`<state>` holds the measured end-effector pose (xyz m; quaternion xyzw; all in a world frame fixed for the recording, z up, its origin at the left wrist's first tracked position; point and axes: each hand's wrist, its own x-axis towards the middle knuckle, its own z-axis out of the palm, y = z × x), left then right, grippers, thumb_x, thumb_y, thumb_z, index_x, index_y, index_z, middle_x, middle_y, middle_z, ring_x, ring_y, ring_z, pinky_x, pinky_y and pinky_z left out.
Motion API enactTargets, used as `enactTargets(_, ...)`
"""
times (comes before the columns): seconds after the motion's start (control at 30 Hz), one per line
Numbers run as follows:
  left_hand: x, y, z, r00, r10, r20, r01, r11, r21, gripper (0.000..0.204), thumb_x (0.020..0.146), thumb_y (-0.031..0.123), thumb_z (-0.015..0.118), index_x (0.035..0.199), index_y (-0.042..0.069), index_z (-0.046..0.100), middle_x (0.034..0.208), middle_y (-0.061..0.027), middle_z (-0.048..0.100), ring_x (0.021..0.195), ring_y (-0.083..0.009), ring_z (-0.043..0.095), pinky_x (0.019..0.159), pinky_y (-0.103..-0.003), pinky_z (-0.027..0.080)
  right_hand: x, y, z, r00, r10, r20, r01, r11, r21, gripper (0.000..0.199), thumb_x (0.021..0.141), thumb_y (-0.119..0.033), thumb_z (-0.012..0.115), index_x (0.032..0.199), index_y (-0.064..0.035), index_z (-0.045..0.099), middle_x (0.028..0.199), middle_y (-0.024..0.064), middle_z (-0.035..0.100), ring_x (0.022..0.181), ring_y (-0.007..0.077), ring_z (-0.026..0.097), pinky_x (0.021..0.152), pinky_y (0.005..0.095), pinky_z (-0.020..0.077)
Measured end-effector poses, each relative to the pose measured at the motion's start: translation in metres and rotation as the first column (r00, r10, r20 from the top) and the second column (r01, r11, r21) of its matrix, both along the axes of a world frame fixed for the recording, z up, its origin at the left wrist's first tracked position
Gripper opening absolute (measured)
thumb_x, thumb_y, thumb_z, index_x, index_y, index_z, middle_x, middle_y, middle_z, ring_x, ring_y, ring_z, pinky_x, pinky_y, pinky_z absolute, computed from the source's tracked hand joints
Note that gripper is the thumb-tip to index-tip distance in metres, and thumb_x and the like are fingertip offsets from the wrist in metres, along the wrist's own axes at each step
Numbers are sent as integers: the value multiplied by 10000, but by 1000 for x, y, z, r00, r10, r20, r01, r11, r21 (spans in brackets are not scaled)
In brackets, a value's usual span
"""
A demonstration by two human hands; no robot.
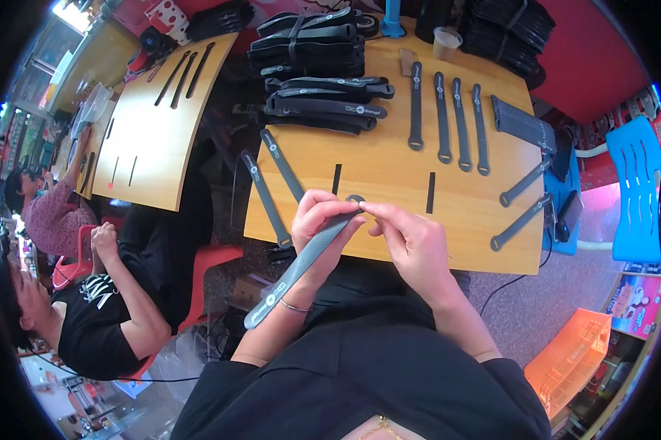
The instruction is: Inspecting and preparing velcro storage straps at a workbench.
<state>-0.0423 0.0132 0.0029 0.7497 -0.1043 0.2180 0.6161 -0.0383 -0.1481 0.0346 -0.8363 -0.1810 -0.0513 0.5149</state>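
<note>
A grey hook-and-loop strap (292, 277) with a pale printed mark hangs across my left wrist. My left hand (316, 224) pinches it near its slotted end, above the table's near edge. From the other side, my right hand (418, 249) has its fingertips closed at that same end; part of the slot is covered by fingers. Two matching straps (266, 202) lie on the table to the left of my hands. Several more straps (459, 125) lie in a row beyond them, and two others (523, 220) rest at the right edge.
Bundled dark straps (308, 55) are stacked at the table's far left, with another pile (506, 37) far right. Two black strips (430, 193) mark the wooden table (389, 169). A plastic cup (446, 44) stands at the back. A seated person (118, 308) is at left; an orange crate (571, 352) stands right.
</note>
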Motion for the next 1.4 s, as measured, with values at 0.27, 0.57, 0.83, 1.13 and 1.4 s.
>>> enactTargets(0.27, 8, 9, -3, 974, 20, 226, -86, 955, 286, 244, 648, -66, 766, 860, 32, 699, 856, -75, 593, 785, -192, 609, 634, -252, 505, -1, 0, 3, 1000, -15, 9, 16, 998, -68, 285, 854, -45, 602, 1118, -142, 648, 737, 84, 669, 679, 218, 672, 584, 327, 503)
enactTargets(0.57, 9, 13, -2, 972, -37, 230, -35, 953, 300, 186, 664, -22, 768, 828, 23, 694, 915, -108, 652, 832, -222, 651, 672, -284, 552, -5, 1, 7, 999, -41, 23, 45, 987, -154, 281, 856, -52, 601, 1116, -148, 645, 733, 82, 667, 673, 218, 670, 575, 325, 500)
enactTargets(0.83, 10, 13, 0, 928, -86, 362, -70, 915, 397, 176, 662, 7, 707, 834, -1, 673, 859, -114, 660, 794, -266, 659, 714, -338, 542, -5, 1, 4, 994, -15, -109, 8, 998, -67, 279, 850, -62, 604, 1114, -146, 640, 728, 91, 665, 671, 229, 671, 569, 336, 504)
enactTargets(1.13, 9, 14, -2, 931, -102, 350, -60, 904, 424, 173, 664, 5, 706, 832, 2, 666, 835, -110, 658, 767, -265, 657, 692, -343, 539, -3, -2, 2, 976, 19, -215, -20, 1000, -7, 299, 806, -53, 626, 1088, -151, 651, 710, 75, 646, 628, 234, 627, 558, 366, 486)
enactTargets(1.4, 6, 11, -5, 939, -67, 338, -75, 917, 391, 215, 651, -15, 704, 860, 2, 656, 812, -111, 647, 739, -268, 650, 659, -341, 534, -1, -5, 7, 981, 3, -196, -21, 996, -89, 221, 873, -86, 603, 1085, -130, 648, 744, 84, 684, 668, 244, 676, 573, 328, 504)
